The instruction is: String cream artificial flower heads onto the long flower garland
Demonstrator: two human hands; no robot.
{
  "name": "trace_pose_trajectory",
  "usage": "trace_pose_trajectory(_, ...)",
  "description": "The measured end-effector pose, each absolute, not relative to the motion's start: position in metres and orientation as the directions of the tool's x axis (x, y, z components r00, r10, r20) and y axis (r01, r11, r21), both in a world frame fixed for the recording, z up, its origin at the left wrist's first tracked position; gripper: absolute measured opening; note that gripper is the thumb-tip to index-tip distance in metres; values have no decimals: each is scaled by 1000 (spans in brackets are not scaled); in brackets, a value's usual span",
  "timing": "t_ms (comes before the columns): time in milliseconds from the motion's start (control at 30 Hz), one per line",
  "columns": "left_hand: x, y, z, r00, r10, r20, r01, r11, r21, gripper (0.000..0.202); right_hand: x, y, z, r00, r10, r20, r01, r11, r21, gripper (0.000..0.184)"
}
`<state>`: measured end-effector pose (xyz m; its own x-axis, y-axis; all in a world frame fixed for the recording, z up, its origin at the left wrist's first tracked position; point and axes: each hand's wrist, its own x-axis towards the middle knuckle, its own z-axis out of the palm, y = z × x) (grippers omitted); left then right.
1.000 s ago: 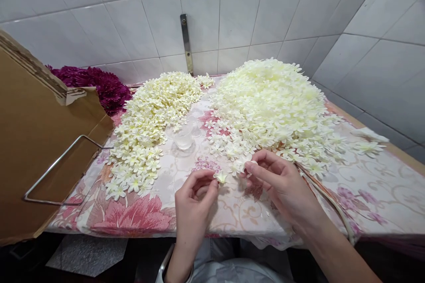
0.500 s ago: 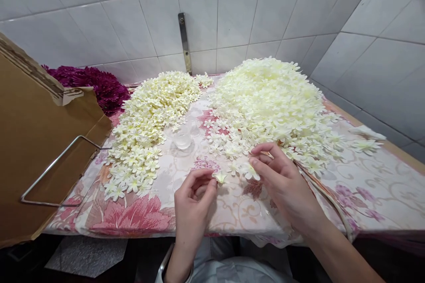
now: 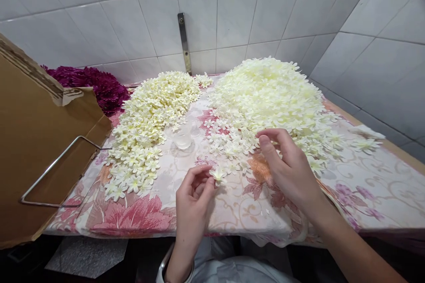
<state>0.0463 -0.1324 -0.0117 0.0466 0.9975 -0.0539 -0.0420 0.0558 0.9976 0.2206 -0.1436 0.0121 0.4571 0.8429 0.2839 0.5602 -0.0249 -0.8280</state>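
Between the thumb and fingertips of my left hand point(image 3: 195, 188) is a small cream-white artificial flower point(image 3: 218, 176), with a pale yellow centre. It is held just above the patterned tablecloth point(image 3: 239, 216). My right hand point(image 3: 285, 163) is at the front edge of the right heap of white flower pieces point(image 3: 268, 93). Its index finger and thumb are bent, their tips close together but with a gap behind them, and I see nothing held there. Loose white flowers point(image 3: 221, 143) lie just left of its fingertips.
A long heap of smaller cream flowers point(image 3: 156, 106) stretches along the left. Purple flowers point(image 3: 99, 86) are behind a cardboard box point(image 3: 40, 141) with a bent metal rod point(image 3: 53, 170). A small clear cup point(image 3: 183, 141) stands mid-table. Tiled walls point(image 3: 232, 13) bound the back and right.
My right hand has moved up from the white flower near my left hand to the right heap. The flower in my left hand now looks whiter and more spread.
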Motion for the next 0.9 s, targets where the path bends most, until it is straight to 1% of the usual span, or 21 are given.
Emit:
trace_pose_trajectory(67, 47, -132, -9, 31, 998, -61, -57, 62, 996, 18, 217, -147, 14, 411, 833, 371, 633, 33, -774, 18)
trace_pose_trajectory(100, 47, -132, -8, 28, 998, -64, -66, 65, 996, 18, 214, -149, 15, 344, 860, 376, 648, 73, -758, 16)
trace_pose_trajectory(167, 47, -133, -7, 43, 997, -64, -82, 68, 994, 18, 205, -154, 15, 140, 946, 292, 638, 139, -757, 12)
trace_pose_trajectory(233, 46, -133, -7, 69, 996, -58, -92, 64, 994, 18, 196, -157, 15, -43, 985, 168, 613, 159, -774, 12)
trace_pose_trajectory(267, 46, -133, -8, 78, 995, -56, -95, 63, 993, 17, 192, -157, 14, -92, 987, 134, 605, 162, -780, 16)
trace_pose_trajectory(300, 45, -133, -9, 88, 995, -56, -97, 64, 993, 17, 189, -157, 13, -113, 985, 129, 597, 171, -784, 22)
trace_pose_trajectory(367, 44, -134, -10, 88, 994, -58, -96, 66, 993, 16, 185, -157, 13, -82, 981, 175, 587, 189, -787, 33)
trace_pose_trajectory(433, 44, -134, -11, 64, 997, -41, -82, 46, 996, 16, 185, -158, 12, -4, 971, 240, 580, 198, -790, 36)
trace_pose_trajectory(500, 43, -135, -11, 57, 998, 14, -41, -11, 999, 12, 187, -159, 13, 66, 961, 269, 549, 190, -814, 38)
trace_pose_trajectory(600, 42, -136, -8, 167, 982, 94, 21, -99, 995, 10, 191, -161, 13, 102, 974, 203, 398, 147, -906, 42)
trace_pose_trajectory(667, 44, -136, -5, 266, 958, 111, 24, -121, 992, 12, 194, -161, 12, 100, 986, 134, 267, 103, -958, 46)
trace_pose_trajectory(733, 47, -136, -4, 334, 936, 111, 0, -117, 993, 13, 196, -161, 9, 66, 996, 67, 165, 55, -985, 48)
trace_pose_trajectory(800, 51, -136, -4, 351, 932, 85, -31, -79, 996, 13, 198, -161, 7, 7, 1000, 18, 115, 17, -993, 48)
trace_pose_trajectory(900, 54, -136, -6, 303, 952, 29, -45, -16, 999, 15, 200, -163, 6, -29, 999, -27, 144, -23, -989, 48)
